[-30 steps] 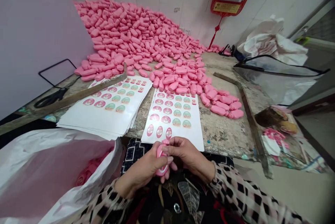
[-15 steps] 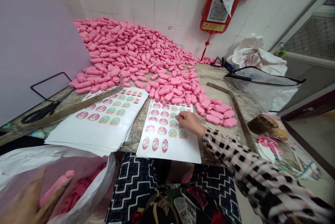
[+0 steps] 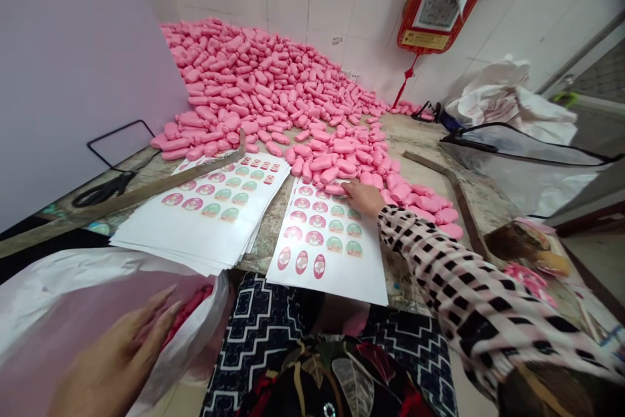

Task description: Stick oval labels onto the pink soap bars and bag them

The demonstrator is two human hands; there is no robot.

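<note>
My right hand [image 3: 364, 198] reaches to the front edge of the heap, its fingertips closed on the end of a small pink bottle-shaped piece [image 3: 335, 189]. Under that hand lies a white sheet of pink and green oval stickers [image 3: 336, 277]. My left hand [image 3: 124, 349] hangs over the mouth of a white sack [image 3: 63, 274] at lower left, fingers stretched out and slightly apart. Deeper pink pieces [image 3: 193, 306] show inside the sack. The large heap of pink bottle-shaped pieces [image 3: 263, 79] covers the back of the table.
A stack of sticker sheets [image 3: 180, 235] lies left, with a wooden strip [image 3: 146, 194] across it. Black scissors [image 3: 105, 188] are beside it. Another strip [image 3: 459, 202], a clear zip bag [image 3: 527, 157] and a tape roll [image 3: 512, 240] sit right. A red-framed calendar [image 3: 434, 7] hangs behind.
My right hand has moved from the stickers up to the pink heap. My left hand has moved right over the sack; the pink piece beside its fingers is no longer visible. The view has shifted.
</note>
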